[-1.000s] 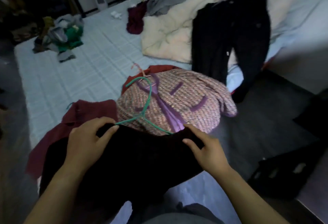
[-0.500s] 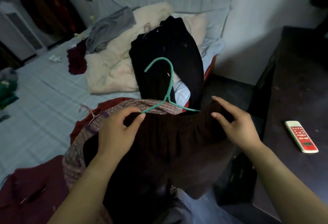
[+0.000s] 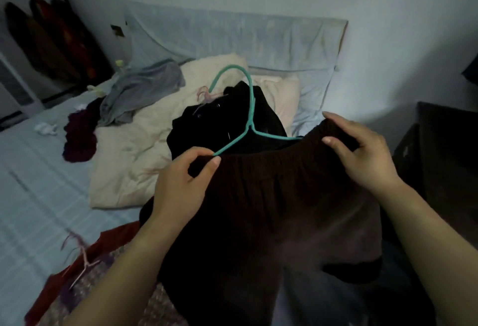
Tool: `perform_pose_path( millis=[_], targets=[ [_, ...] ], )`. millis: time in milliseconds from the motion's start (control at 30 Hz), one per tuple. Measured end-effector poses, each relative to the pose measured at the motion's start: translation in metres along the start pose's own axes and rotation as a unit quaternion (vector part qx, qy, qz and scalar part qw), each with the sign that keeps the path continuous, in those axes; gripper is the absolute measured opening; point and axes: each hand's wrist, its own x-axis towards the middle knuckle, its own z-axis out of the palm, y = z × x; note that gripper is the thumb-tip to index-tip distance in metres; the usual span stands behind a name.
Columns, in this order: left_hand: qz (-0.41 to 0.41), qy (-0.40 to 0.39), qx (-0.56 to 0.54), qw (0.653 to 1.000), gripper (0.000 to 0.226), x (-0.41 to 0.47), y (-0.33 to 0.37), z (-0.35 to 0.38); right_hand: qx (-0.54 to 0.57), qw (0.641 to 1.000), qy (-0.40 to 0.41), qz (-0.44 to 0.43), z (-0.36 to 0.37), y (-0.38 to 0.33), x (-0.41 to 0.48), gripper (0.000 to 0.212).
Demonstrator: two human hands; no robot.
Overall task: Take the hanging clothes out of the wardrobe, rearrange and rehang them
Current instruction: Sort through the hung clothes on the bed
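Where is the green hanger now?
In the head view, the green hanger is at centre, rising from the dark brown garment between the left hand and the right hand.

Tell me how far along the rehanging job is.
Done: clothes are out; a black garment and a grey top lie on the pale blue bed. In hand: the left hand and right hand grip the dark brown knit garment by its waistband, on a teal wire hanger. Left: rehanging it and the rest.

Matt dark-brown knit garment (image 3: 284,209); smooth, seemingly plastic-coated green hanger (image 3: 249,108).
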Motion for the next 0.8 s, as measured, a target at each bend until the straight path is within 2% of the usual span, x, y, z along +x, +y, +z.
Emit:
perform_pose_path(
  millis=[267, 400, 533, 667, 800],
  targets=[
    [0.006, 0.074, 0.057, 0.996, 0.009, 0.191, -0.033, 0.016, 0.003, 0.999, -0.020, -0.048, 0.087, 0.058, 0.181, 0.041],
    [-0.032, 0.074, 0.088, 0.993, 0.005, 0.280, -0.083, 0.049, -0.020, 0.992, -0.093, -0.078, 0.154, 0.116, 0.274, 0.047],
    [-0.074, 0.063, 0.155, 0.983, 0.007, 0.352, -0.142, 0.083, -0.016, 0.982, -0.171, -0.073, 0.231, 0.169, 0.344, 0.048],
    [-0.157, 0.026, 0.275, 0.948, 0.020, 0.393, -0.211, 0.105, -0.036, 0.971, -0.227, -0.072, 0.314, 0.209, 0.378, 0.041],
    [-0.250, -0.011, 0.265, 0.931, 0.041, 0.370, -0.250, 0.114, -0.177, 0.937, -0.287, -0.085, 0.378, 0.228, 0.378, 0.045]
  ],
)
